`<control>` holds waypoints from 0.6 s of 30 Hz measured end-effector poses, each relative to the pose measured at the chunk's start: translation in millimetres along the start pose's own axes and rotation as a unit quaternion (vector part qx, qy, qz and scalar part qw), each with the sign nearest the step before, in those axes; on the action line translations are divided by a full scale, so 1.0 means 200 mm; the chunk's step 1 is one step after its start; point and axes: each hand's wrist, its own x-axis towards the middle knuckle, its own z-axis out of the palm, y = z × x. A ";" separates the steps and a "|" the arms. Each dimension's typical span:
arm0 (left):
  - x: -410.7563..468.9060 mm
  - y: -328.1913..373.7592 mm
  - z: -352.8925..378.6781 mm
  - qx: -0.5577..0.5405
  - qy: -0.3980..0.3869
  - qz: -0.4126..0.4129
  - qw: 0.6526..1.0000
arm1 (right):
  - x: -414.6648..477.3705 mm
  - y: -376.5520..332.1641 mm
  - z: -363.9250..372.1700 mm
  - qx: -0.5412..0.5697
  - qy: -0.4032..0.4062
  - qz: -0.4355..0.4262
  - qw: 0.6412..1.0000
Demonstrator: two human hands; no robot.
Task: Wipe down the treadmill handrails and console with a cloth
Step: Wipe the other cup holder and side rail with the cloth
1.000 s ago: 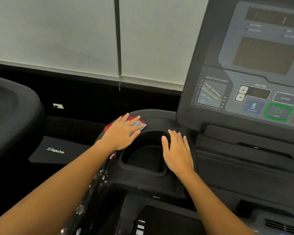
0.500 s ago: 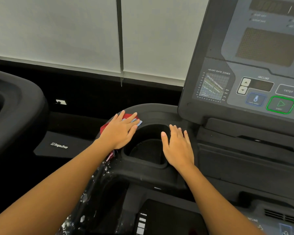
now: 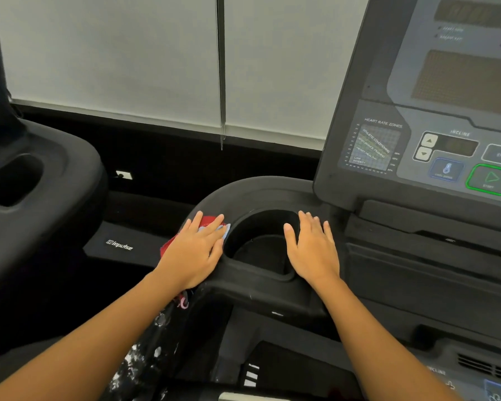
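Left hand (image 3: 195, 250): one; grip open, straight fingers pressed flat on the cloth.
Cloth (image 3: 207, 220): one, red with a pale blue patch, pinned against the cup holder's left rim.
Right hand (image 3: 313, 250): one; grip open, nothing held, laid on the right rim.
Cup holder (image 3: 258, 274): one, between the hands.
Console (image 3: 422, 111): one, upper right.

The left grip (image 3: 195, 253) and right grip (image 3: 313, 250) were bare, and both forearms (image 3: 99, 334) were uncovered along all their visible length.
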 end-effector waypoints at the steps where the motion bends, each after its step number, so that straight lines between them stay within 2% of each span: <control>1: 0.01 0.00 0.00 0.006 -0.003 -0.004 1.000 | 0.00 0.00 0.00 -0.002 0.002 -0.001 1.000; 10: 0.21 0.00 0.04 0.012 0.017 -0.063 0.998 | 0.00 0.00 0.00 -0.016 0.002 -0.008 1.000; 18: -0.12 0.06 0.06 -0.007 0.040 -0.068 0.997 | 0.00 0.01 0.00 -0.014 0.002 -0.008 1.000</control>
